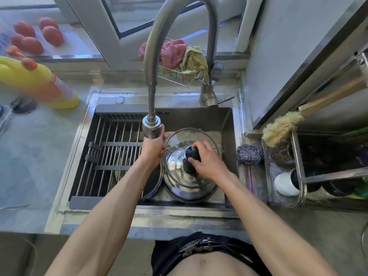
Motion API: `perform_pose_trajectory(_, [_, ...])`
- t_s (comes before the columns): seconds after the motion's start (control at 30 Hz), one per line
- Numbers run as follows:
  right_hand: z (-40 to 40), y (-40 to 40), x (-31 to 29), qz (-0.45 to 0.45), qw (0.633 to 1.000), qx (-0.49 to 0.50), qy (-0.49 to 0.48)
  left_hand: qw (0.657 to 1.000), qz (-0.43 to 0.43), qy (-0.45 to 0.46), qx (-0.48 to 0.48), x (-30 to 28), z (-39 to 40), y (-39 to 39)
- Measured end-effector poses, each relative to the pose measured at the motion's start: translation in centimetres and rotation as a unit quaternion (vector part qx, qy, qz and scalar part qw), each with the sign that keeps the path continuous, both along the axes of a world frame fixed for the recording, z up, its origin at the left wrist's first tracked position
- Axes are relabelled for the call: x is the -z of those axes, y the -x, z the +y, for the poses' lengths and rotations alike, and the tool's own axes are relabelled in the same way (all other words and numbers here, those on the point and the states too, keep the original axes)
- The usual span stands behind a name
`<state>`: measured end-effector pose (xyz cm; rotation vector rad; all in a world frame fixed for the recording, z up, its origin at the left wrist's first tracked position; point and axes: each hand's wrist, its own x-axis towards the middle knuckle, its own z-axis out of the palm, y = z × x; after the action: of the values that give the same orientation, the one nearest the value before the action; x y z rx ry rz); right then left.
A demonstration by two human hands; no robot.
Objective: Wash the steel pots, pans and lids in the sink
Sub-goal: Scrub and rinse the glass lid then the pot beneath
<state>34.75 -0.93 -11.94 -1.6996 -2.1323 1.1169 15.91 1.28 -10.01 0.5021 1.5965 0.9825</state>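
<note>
A glass lid with a steel rim and a black knob is tilted over a steel pot in the right part of the sink. My right hand grips the knob. My left hand holds the spray head of the pull-out tap, right beside the lid's left edge. Another lid or pan lies partly hidden under the roll-up rack and my left forearm.
A roll-up steel rack covers the sink's left half. A steel wool scourer and a brush lie to the right. A yellow detergent bottle stands at the left. Cloths fill a wire basket behind the tap.
</note>
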Motion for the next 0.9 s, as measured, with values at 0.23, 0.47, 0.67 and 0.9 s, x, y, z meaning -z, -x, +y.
perform_pose_trajectory(0.23, [0.4,0.6,0.2,0.026,0.998,-0.063,-0.019,0.979,0.197,-0.011,0.049,0.8,-1.7,2.4])
perform_pose_trajectory(0.47, [0.5,3.6,0.3,0.079,0.989,-0.111,-0.050,0.995,-0.095,0.017,0.014,1.0,-4.9,4.7])
perform_pose_trajectory(0.67, [0.1,3.5,0.4,0.105,0.993,0.046,-0.027,0.977,-0.187,0.002,-0.099,2.3,-6.8,5.0])
perform_pose_trajectory(0.9, [-0.3,1.4,1.3,0.159,0.940,0.264,0.145,0.953,-0.269,-0.009,-0.141,3.1,-7.5,4.3])
